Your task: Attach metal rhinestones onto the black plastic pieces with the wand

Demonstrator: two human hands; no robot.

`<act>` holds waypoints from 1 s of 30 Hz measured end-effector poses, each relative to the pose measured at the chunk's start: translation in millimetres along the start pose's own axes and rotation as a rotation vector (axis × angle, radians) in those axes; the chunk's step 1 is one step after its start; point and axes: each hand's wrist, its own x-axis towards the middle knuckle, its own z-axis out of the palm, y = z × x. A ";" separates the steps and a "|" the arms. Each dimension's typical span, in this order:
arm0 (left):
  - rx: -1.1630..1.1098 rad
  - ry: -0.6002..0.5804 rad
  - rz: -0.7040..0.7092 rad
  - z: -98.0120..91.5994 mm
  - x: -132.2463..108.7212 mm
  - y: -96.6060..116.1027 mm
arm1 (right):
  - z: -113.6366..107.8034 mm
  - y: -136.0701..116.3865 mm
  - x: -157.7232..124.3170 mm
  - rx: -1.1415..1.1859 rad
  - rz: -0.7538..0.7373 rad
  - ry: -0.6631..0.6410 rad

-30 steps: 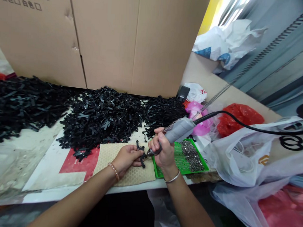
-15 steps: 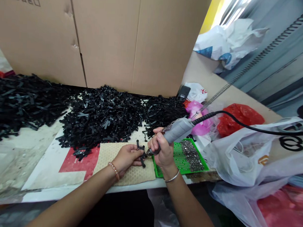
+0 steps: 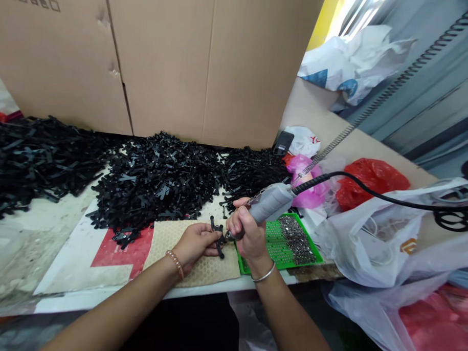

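My left hand (image 3: 198,242) pinches a small black plastic bracket (image 3: 218,241) with crossed arms above a tan textured mat (image 3: 168,240). Wrapped round a grey electric screwdriver (image 3: 269,203) is my right hand (image 3: 251,235). The screwdriver slants down to the left, and its tip meets or nearly meets the bracket; the exact contact is too small to make out. Just right of this hand lies a green tray (image 3: 318,258) of small metal screws (image 3: 296,239), some standing in its holes.
Heaps of black plastic parts (image 3: 157,178) lie along the back, before a large cardboard box (image 3: 165,60). A black cable (image 3: 371,193) and coiled spring (image 3: 378,109) run from the screwdriver to the upper right. Plastic bags (image 3: 373,242) crowd the right side.
The screwdriver and my right hand have shifted very slightly left toward the bracket. My left hand keeps the same hold on the bracket.
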 end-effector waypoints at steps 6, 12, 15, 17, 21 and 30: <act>-0.001 0.013 -0.014 0.0 1.2 0.2 | -1.5 1.4 -1.1 -0.047 0.038 -0.097; 0.004 0.035 0.000 -2.1 4.9 -3.9 | -6.3 8.0 4.4 -0.025 0.095 -0.277; -0.001 0.014 0.001 -3.4 5.9 -5.2 | -5.7 9.8 5.6 -0.019 0.128 -0.333; -0.008 -0.019 0.001 -3.7 5.8 -4.9 | -3.6 5.9 5.2 -0.032 0.134 -0.316; -0.014 -0.062 -0.018 -3.8 4.2 -2.7 | -3.7 -16.5 4.4 -0.004 0.033 -0.128; 0.054 -0.094 -0.022 -8.0 -1.5 0.7 | -37.1 -11.1 -2.4 -0.145 -0.017 0.170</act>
